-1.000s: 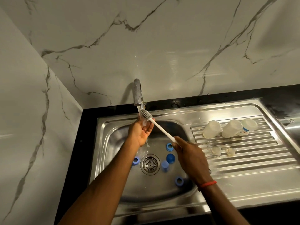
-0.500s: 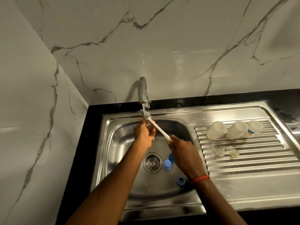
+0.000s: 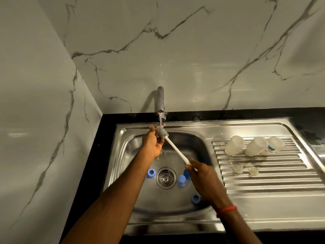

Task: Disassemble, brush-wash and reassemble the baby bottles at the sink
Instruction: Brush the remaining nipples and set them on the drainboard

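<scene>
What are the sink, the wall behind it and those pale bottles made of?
The sink looks like stainless steel: brushed, mirror-bright reflections. The wall seems polished marble or marble-look tile: grey veins, glossy glare. The bottles appear translucent plastic, cloudy white.

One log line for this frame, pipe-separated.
phase: brush under running tap | right hand: grips brush handle | left hand: at brush head, grip unclear | basin: blue parts | drainboard: three bottles, two small clear pieces
</scene>
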The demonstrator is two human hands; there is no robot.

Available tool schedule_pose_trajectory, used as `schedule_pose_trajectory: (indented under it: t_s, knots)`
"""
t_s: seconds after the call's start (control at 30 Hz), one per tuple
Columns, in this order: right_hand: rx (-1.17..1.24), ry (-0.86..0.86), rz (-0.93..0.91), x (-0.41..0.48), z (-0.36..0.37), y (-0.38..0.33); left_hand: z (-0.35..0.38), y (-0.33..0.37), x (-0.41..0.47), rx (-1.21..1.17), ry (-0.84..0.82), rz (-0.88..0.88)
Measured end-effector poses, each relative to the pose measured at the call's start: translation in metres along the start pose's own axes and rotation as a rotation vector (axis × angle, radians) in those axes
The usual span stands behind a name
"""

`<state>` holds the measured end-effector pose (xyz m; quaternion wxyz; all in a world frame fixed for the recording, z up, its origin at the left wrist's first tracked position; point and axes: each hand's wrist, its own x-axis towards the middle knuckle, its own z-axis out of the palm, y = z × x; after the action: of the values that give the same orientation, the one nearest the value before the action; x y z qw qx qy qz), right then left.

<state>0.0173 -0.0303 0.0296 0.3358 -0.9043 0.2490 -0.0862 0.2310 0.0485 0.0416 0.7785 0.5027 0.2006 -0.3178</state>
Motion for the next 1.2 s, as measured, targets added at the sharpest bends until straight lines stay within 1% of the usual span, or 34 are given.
schedule_pose_trajectory:
  t_s: [0.07, 0.1, 0.23, 0.3, 0.37, 0.43, 0.6, 0.8, 0.9, 1.03, 1.13, 1.2]
  knots:
    - [0.036, -0.058, 0.048, -0.010, -0.010, 0.007, -0.009, 0.003, -0.002, 0.049, -0.034, 0.018]
    - [0.061, -0.059, 0.069, -0.013, -0.016, 0.008, -0.014, 0.002, -0.002, 0.085, -0.066, 0.019]
    - [0.232, -0.007, 0.153, -0.015, -0.030, 0.003, -0.034, -0.009, -0.004, 0.141, -0.217, 0.015]
    - [0.237, -0.016, 0.160, -0.014, -0.032, 0.001, -0.043, -0.013, -0.008, 0.188, -0.250, 0.058]
    - [0.209, -0.048, 0.145, -0.015, -0.030, 0.002, -0.049, -0.015, -0.014, 0.182, -0.259, 0.121]
    - [0.180, -0.077, 0.120, -0.017, -0.026, 0.002, -0.051, -0.015, -0.021, 0.152, -0.246, 0.170]
    - [0.141, -0.085, 0.100, -0.021, -0.012, 0.000, -0.058, -0.016, -0.031, 0.370, -0.179, 0.341]
    - [0.000, -0.049, -0.030, -0.013, -0.016, -0.009, -0.060, -0.013, -0.035, 0.406, -0.079, 0.442]
    - [-0.007, -0.048, -0.026, -0.025, -0.031, 0.002, -0.063, -0.012, -0.036, 0.474, -0.053, 0.509]
    - [-0.027, -0.091, -0.015, -0.021, -0.032, -0.004, -0.059, -0.021, -0.040, 0.549, -0.091, 0.527]
    - [0.021, -0.075, 0.017, -0.016, -0.028, -0.012, -0.054, -0.021, -0.037, 0.501, -0.087, 0.499]
    - [0.042, -0.093, 0.020, -0.023, -0.034, -0.007, -0.054, -0.015, -0.034, 0.484, -0.060, 0.502]
